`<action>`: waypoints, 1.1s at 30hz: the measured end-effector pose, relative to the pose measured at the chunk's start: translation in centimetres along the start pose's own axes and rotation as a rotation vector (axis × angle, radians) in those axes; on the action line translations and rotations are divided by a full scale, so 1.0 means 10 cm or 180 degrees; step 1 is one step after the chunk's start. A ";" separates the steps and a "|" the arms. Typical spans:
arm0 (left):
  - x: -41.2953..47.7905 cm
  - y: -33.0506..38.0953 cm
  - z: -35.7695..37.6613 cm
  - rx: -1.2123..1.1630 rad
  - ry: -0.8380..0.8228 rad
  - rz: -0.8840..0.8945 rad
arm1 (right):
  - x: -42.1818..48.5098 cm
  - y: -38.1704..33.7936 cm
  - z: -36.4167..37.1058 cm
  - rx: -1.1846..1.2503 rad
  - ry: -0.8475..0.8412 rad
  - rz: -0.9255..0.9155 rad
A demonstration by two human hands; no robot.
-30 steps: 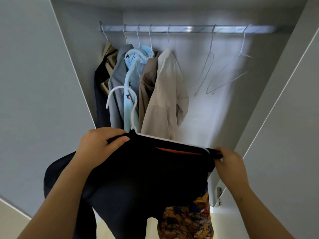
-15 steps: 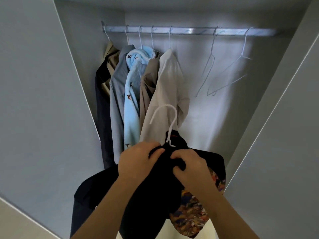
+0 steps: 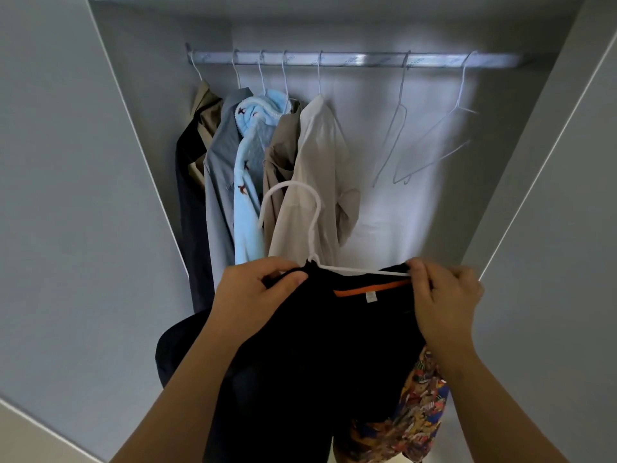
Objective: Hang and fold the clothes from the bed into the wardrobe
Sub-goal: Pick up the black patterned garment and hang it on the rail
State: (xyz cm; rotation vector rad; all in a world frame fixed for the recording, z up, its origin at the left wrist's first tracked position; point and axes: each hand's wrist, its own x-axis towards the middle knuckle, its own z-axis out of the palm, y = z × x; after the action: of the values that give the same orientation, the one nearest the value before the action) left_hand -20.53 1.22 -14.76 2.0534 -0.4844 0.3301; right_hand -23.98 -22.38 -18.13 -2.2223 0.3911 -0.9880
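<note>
Left hand (image 3: 253, 295) grips shirt (image 3: 317, 345) collar; right hand (image 3: 444, 302), at 3 o'clock, apparently pinches cloth over hanger (image 3: 350, 269), I judge to seat it.

No text can be read. A small white tag (image 3: 370, 297) is seen on the black garment (image 3: 317, 345), between the left grip (image 3: 253, 295) and the right grip (image 3: 444, 302), too small to show any print. Faint marks on the rail (image 3: 360, 59), well above both grips, are blurred.

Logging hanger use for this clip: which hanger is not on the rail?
The white hanger inside the black garment, gripped below the rail; every other hanger hooks over it.
</note>
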 end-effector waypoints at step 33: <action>0.11 -0.17 -0.08 0.1856 -0.0849 0.0635 | -0.10 -0.19 0.12 0.0026 -0.0832 0.1129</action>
State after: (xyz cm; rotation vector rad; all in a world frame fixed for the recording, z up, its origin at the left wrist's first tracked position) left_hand -18.78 2.44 -15.13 2.6399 -0.8344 0.3450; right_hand -23.74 -19.97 -17.96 -2.1404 0.6312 -0.5048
